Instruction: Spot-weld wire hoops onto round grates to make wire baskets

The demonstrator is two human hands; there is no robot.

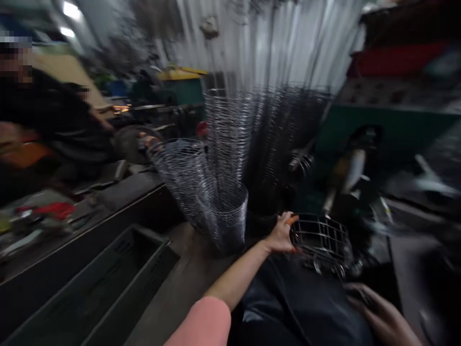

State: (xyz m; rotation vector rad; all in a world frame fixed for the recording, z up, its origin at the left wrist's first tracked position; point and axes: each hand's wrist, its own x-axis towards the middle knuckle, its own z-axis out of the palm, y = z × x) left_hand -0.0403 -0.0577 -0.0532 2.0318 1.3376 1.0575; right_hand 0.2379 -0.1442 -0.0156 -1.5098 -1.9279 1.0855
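Note:
A round wire basket frame [320, 235] is above my dark-clad lap, right of centre. My left hand [283, 234] reaches out to the frame's left side, with its fingers closed on the rim and something orange showing at the fingers. Lower right, my right hand [365, 300] is near the dark apron [298, 298], below the frame. Motion blurs its fingers, and what they hold, if anything, cannot be made out.
Tall stacks of wire rings [228, 139] stand ahead, with a shorter stack [230, 226] in front. A grey-green bin [90, 288] lies lower left beside a cluttered bench [118, 197]. A person in dark clothes [54, 115] is at the left, near orange sparks.

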